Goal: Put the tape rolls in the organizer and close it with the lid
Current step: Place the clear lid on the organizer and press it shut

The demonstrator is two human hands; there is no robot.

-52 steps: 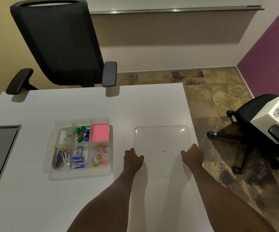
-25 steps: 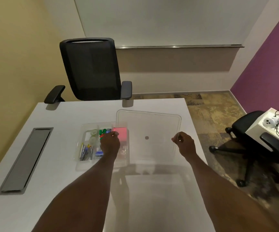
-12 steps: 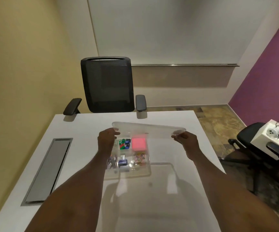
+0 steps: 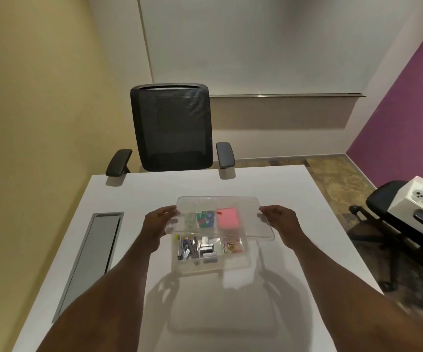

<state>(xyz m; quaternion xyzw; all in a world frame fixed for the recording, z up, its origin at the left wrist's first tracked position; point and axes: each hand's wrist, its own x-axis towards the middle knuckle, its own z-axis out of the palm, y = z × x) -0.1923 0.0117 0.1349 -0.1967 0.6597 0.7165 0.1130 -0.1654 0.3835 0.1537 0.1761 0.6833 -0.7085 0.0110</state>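
A clear plastic lid (image 4: 251,224) hovers tilted over the far half of the clear organizer (image 4: 247,262) on the white table. My left hand (image 4: 158,223) grips the lid's left edge and my right hand (image 4: 280,221) grips its right edge. Through the lid I see the clear tape rolls (image 4: 189,221) in the organizer's far-left compartment, green and blue pieces beside them, and pink sticky notes (image 4: 227,218) at the far right. The near compartments, uncovered, hold clips, staples and coloured paper clips.
A black mesh office chair (image 4: 172,128) stands at the table's far edge. A grey cable hatch (image 4: 91,260) is set into the table (image 4: 134,194) at the left. Right of the table, a second chair (image 4: 395,219) carries a white box with cables.
Both hands lifted the lid off the table at the right, carried it left and lowered it over the organizer. The camera tilted up.
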